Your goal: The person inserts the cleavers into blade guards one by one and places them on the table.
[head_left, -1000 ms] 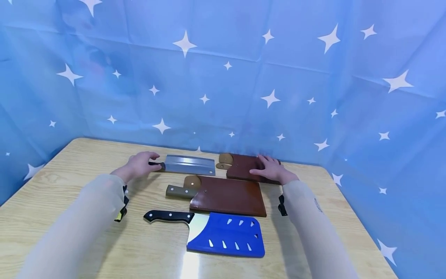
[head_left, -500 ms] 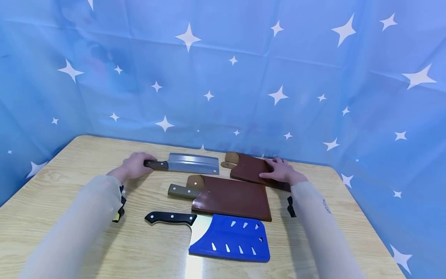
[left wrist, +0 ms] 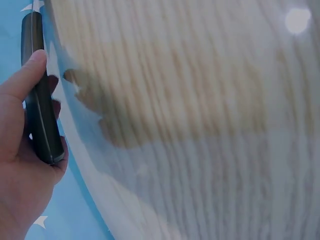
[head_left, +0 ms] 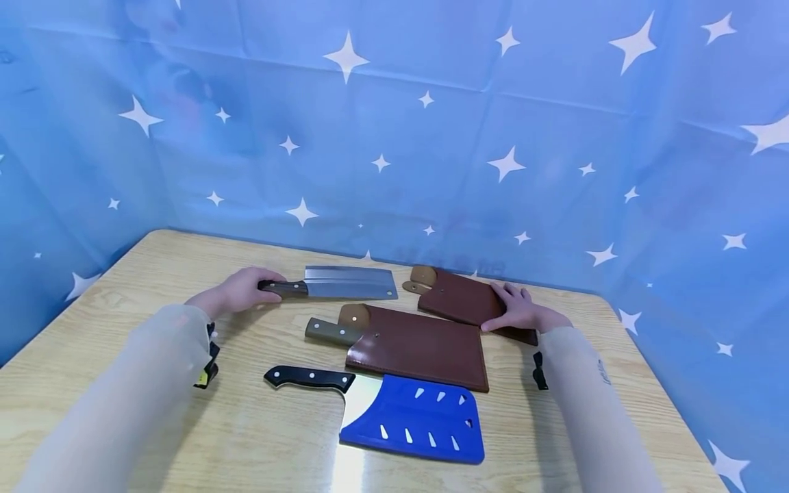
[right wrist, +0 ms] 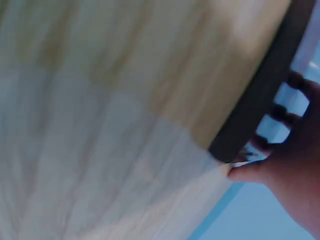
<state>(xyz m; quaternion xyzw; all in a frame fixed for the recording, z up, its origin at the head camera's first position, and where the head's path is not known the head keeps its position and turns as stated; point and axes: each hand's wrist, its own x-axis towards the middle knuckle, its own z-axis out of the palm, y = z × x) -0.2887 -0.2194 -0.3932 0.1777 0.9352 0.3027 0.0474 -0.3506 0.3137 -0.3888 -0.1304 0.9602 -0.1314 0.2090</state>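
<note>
Near side of the big sheath (head_left: pixel 422 346): the front knife (head_left: pixel 311 376) in a blue cover (head_left: pixel 413 419), edge likely guarded. From the big sheath, only a green handle (head_left: pixel 329 331) juts left, placed for grasping, we judge. Beyond and left of the big sheath, the left hand (head_left: pixel 243 289) wraps round the handle of the bare knife (head_left: pixel 351 285), presumably keeping skin off the steel. Beyond and right of the big sheath, we note the right hand (head_left: pixel 518 309) clasping the small sheath (head_left: pixel 459 297) between thumb and fingers, perhaps steadying it.
</note>
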